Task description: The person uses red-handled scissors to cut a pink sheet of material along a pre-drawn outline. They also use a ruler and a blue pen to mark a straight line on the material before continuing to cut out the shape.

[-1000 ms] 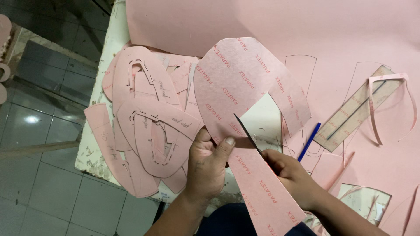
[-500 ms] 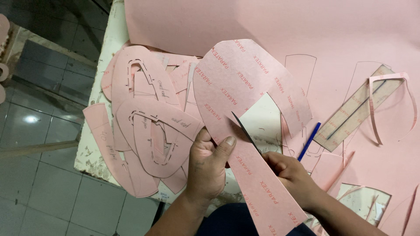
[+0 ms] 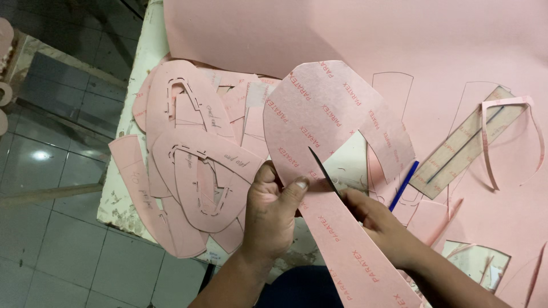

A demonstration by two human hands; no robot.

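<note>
Pink board sheet [image 3: 337, 114] held above bench [image 3: 123, 202]: thin, light, bends easily. Your left hand [image 3: 274, 214] clamps edge beside cut; right hand [image 3: 371, 219] closed on scissors [image 3: 324, 171]. Grip near blade, avoid creasing.

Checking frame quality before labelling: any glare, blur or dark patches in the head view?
Head view: the pink board and both hands, left hand and right hand, are evenly lit and fairly sharp; the scissor blade reads as a dark sliver. One bright glare spot sits on the floor tiles, and the floor is dimmer than the table. The stack of cut pieces shows soft shadows only.
</note>
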